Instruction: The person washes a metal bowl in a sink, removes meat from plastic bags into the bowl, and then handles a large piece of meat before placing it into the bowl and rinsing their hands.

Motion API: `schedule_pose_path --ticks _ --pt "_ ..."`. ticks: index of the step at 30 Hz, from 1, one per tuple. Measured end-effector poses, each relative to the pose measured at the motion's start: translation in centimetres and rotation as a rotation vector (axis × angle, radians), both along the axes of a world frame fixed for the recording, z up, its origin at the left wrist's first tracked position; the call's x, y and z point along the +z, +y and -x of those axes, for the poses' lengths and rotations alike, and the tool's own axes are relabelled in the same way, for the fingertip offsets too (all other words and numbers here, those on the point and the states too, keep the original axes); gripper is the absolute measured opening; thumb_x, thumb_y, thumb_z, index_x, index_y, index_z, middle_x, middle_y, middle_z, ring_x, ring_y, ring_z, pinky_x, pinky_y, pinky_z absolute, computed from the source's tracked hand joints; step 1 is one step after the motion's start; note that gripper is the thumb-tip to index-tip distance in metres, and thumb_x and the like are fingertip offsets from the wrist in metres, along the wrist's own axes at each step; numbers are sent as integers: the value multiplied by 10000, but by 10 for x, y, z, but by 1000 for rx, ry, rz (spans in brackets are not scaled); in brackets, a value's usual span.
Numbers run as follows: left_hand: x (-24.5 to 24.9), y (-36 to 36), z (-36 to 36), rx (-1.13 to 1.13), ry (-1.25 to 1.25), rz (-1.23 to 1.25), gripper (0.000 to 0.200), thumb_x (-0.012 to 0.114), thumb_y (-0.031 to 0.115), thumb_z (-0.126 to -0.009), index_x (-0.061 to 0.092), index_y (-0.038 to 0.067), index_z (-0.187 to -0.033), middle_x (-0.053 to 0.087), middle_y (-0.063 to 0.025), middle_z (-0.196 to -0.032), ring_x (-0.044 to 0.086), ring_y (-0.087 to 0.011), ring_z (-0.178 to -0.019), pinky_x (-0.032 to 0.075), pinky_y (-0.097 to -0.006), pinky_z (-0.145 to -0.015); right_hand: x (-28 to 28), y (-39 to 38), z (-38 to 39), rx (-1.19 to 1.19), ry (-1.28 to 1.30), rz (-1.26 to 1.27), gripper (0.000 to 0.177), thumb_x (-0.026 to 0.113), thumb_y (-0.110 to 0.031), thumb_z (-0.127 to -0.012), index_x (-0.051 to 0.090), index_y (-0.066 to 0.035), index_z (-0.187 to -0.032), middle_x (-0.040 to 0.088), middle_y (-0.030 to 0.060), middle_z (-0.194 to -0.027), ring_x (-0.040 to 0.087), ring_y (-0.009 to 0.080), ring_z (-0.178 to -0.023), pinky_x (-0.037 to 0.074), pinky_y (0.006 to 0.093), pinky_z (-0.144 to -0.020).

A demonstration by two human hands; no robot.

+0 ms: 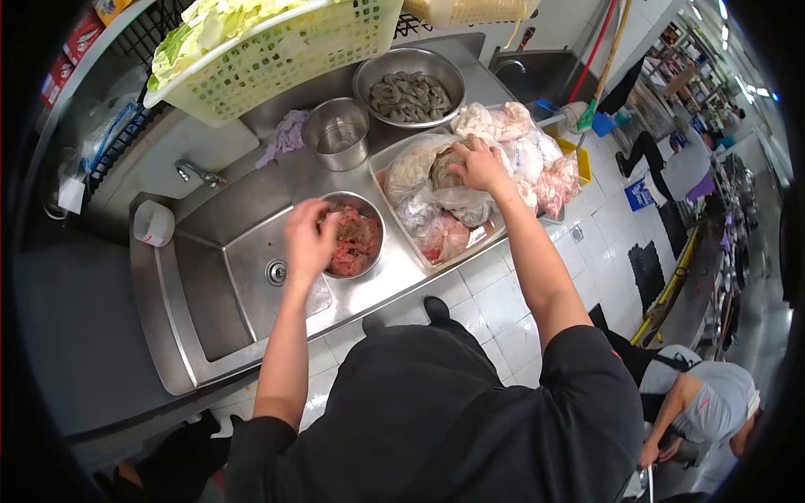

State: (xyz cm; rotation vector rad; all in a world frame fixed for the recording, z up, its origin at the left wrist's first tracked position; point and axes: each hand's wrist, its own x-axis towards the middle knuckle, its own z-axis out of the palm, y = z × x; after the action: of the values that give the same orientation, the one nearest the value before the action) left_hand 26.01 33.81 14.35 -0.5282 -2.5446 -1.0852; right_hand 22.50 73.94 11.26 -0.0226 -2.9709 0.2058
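Observation:
My left hand (310, 237) is over the left side of a round metal bowl (381, 243). Its fingers are curved and apart, slightly blurred, with nothing visible in them. Chunks of raw red meat (355, 243) fill the bowl, which stands on the steel counter beside the sink. To the right is a white tray (428, 265) heaped with clear plastic bags of food. On top of the heap, my right hand (480, 164) has its fingers bent around a plastic bag with greyish contents (444, 170); the palm hides part of it. Pink meat (453, 235) shows through a bag nearer me.
A sink (243, 277) lies at the left. Behind the bowl stand a metal pot (335, 134) and a wide bowl of grey shrimp (411, 60). A green basket (285, 63) of leafy vegetables hangs over the back. Another person (704, 398) works at the lower right.

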Motion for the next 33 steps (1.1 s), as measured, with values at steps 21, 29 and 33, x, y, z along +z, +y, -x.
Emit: schedule_pose_path --ticks 21,29,33 --pt "-74 227 -66 -327 -451 52 374 700 313 -916 714 59 -1189 685 -137 -1247 621 -347 -1205 476 -457 -1026 -6 43 86 484 -100 359 175 604 -20 -862 670 57 -1005 721 299 -1023 700 431 -1048 557 469 -870" --pt "-40 237 -29 -29 -431 -325 586 793 323 -887 608 29 -1359 671 -174 -1321 624 -312 -1258 482 -394 -1050 24 40 16 305 -234 1296 323 585 -283 -1075 627 -36 -871 570 -14 -644 508 75 -583 428 262 -551" --pt "-34 265 -21 -65 -542 -206 948 867 481 -760 481 5 -1484 546 -239 -1476 519 -343 -1389 413 -427 -1150 31 64 -2 295 -277 1427 309 572 -289 -1085 622 -56 -890 529 -35 -634 464 54 -555 389 245 -520"
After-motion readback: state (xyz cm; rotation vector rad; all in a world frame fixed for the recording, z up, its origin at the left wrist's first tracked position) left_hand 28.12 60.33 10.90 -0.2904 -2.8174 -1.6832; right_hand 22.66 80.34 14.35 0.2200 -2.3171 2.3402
